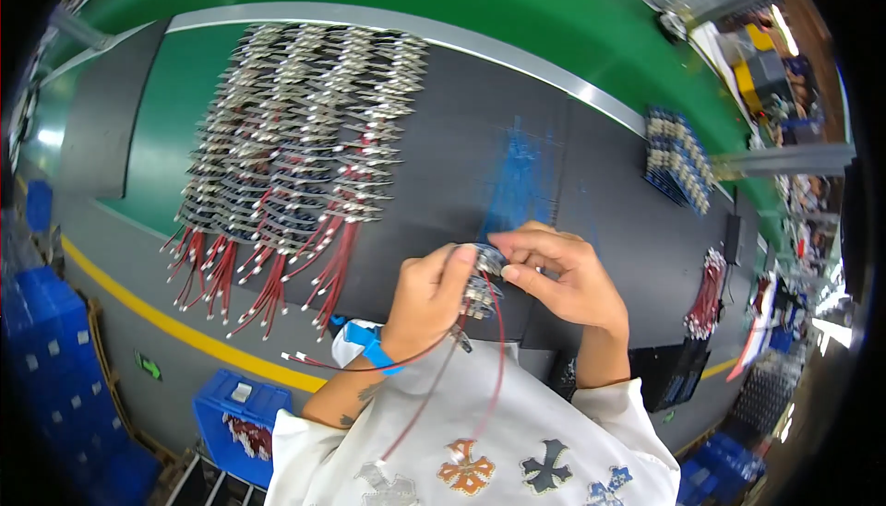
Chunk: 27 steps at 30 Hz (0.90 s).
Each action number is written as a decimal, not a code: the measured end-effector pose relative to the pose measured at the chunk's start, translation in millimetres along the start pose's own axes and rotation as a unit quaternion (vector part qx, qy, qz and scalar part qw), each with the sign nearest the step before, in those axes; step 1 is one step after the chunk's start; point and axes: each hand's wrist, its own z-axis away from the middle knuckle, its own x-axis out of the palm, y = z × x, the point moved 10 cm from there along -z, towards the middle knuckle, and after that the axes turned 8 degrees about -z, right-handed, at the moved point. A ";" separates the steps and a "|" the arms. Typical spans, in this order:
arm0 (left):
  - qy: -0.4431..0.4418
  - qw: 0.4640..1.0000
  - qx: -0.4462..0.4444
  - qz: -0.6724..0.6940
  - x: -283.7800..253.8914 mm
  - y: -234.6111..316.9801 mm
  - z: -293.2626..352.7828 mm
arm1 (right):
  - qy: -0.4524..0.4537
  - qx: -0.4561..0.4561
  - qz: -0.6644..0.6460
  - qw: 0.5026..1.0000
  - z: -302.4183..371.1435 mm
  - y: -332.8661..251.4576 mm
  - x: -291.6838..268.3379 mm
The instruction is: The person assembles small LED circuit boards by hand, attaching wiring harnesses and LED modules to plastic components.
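Observation:
A small stack of circuit boards (482, 300) with metal connectors sits in my left hand (429, 296), its thumb pressed over the top edge and its fingers wrapped round the side. My right hand (565, 273) meets the upper end of the stack with thumb and forefinger bent in a pinch. Whatever is between those fingertips is too small to make out. Red wires (499, 349) with white plugs hang from the boards, some down over my shirt and some across my left wrist, which wears a blue band (373, 349).
Overlapping rows of boards (305, 128) with red leads cover the left of the black mat (443, 128). A blue patch (521, 174) marks its middle. At right lie stacked blue boards (678, 160) and a red wire bundle (706, 294). A blue bin (242, 418) stands lower left.

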 end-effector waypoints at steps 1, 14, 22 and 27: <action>0.007 0.999 0.035 -0.027 -5.6 8.9 1.6 | -0.056 0.027 0.001 0.998 -4.2 6.5 13.5; 0.511 0.853 -0.004 -0.108 -231.8 2.7 146.9 | -0.070 -0.204 0.220 0.951 -62.3 -12.7 120.5; 0.275 0.925 0.081 -0.249 -162.5 26.9 76.2 | -0.190 -0.105 -0.013 0.976 -35.5 -23.9 155.9; 0.190 0.954 0.105 -0.204 -153.0 25.6 66.6 | -0.154 -0.087 -0.036 0.984 -38.6 -2.2 143.4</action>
